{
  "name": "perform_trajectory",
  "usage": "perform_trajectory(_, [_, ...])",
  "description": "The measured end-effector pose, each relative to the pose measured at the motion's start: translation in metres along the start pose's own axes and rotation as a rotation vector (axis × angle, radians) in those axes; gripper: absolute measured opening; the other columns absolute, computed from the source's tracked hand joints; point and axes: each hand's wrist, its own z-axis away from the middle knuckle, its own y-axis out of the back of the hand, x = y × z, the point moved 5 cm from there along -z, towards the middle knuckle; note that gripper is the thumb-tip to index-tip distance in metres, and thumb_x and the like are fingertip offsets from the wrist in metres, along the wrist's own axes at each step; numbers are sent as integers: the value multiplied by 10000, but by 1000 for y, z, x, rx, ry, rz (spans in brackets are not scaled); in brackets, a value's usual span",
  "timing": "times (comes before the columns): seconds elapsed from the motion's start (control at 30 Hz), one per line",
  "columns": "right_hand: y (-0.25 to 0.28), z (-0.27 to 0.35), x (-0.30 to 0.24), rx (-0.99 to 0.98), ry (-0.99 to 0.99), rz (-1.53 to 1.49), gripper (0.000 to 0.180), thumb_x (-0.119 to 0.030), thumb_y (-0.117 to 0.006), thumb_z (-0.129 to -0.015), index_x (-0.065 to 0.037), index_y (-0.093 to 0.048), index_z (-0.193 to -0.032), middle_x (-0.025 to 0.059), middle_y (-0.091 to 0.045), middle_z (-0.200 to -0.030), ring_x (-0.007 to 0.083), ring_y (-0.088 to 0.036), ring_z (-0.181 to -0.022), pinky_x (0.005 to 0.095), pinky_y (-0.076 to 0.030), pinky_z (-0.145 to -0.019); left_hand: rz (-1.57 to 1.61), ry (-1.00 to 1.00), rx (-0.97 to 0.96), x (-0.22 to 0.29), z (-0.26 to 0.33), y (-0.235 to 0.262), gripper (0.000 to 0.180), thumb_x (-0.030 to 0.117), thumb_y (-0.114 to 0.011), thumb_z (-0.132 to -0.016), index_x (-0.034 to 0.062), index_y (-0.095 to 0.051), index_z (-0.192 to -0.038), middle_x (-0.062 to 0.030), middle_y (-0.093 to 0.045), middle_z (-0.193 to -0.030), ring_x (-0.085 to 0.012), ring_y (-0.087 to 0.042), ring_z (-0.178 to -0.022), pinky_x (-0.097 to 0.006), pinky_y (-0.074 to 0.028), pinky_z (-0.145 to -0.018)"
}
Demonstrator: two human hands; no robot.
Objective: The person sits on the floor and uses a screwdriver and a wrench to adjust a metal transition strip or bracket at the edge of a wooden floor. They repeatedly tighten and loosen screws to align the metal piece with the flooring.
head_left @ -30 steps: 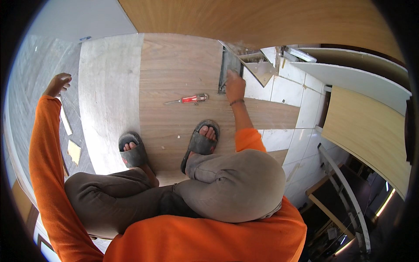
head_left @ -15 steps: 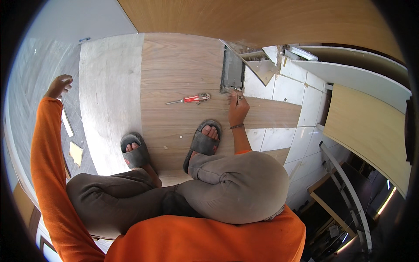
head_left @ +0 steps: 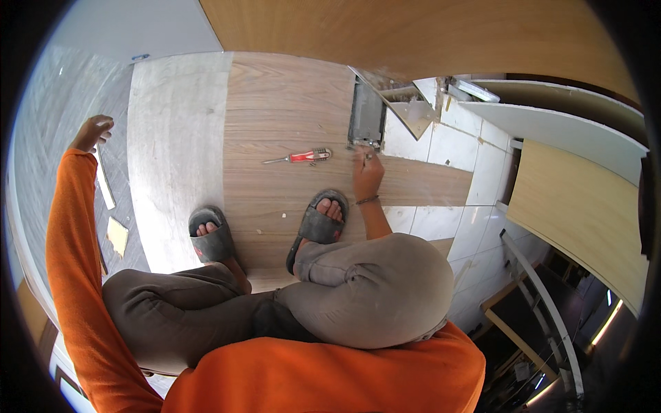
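Note:
My right hand [head_left: 368, 173] is closed, its fingertips pressed together and blurred. It is at the near end of a grey rectangular metal box [head_left: 367, 117] set at floor level. Whatever the fingers pinch is too small and smeared to name. A screwdriver [head_left: 303, 156] with a red and clear handle lies just left of this hand, its shaft pointing left, with tiny bits beside it. My left hand [head_left: 91, 133] is held out far to the left, fingers loosely curled and apart, with nothing plainly in it.
A large wooden panel [head_left: 427, 34] spans the far side. Broken floor pieces [head_left: 412, 118] and white tiles [head_left: 441, 219] are right of the box. Boards [head_left: 571, 199] and a metal frame [head_left: 544, 303] stand at right. My sandalled feet [head_left: 319, 220] are close by. Scraps [head_left: 118, 236] lie at left.
My right hand has shifted slightly left and nearer to me, its fingers still by the box's near end. My left hand stays out at the left. The view has moved a little.

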Motion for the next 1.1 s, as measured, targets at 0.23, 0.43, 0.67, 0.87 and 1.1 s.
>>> perform_trajectory(0.23, [-2,-8,-7,-7,-2,-104,169,-149,-547,-973,-16,-643,-928,153,-627,-714,321,-634,-626,389,-492,-591,-5,-55,33,11,-1,1,452,426,-548,-956,174,-539,-1331,-174,-677,-1035,-288,-657,-915,-474,-499,-681])
perform_trajectory(0.43, [-9,-44,1,-102,125,141,283,-230,-493,-991,-4,-627,-885,189,-643,-712,391,-637,-657,443,-501,-628,-26,-16,-7,7,-5,1,470,441,-553,-951,169,-542,-1334,-186,-676,-1083,-362,-650,-1002,-572,-506,-774])
perform_trajectory(0.67, [-51,-108,27,-513,-147,165,300,-232,-494,-982,-6,-645,-855,210,-657,-743,388,-646,-734,463,-509,-683,3,-64,22,17,2,1,464,430,-552,-955,155,-547,-1328,-185,-682,-1050,-332,-662,-965,-543,-522,-752])
perform_trajectory(0.87, [-9,-79,-12,17,85,133,297,-186,-501,-983,-35,-668,-790,166,-641,-695,344,-639,-666,425,-504,-635,-1,-49,53,2,8,10,445,395,-555,-960,140,-550,-1325,-206,-681,-1036,-328,-667,-946,-554,-536,-750])
perform_trajectory(1.1, [9,-35,3,-36,-113,-6,234,-193,-538,-976,-18,-681,-918,177,-662,-778,358,-643,-710,422,-497,-643,2,-25,28,5,14,5,469,398,-554,-955,148,-527,-1351,-213,-669,-1126,-382,-647,-1047,-625,-507,-812])
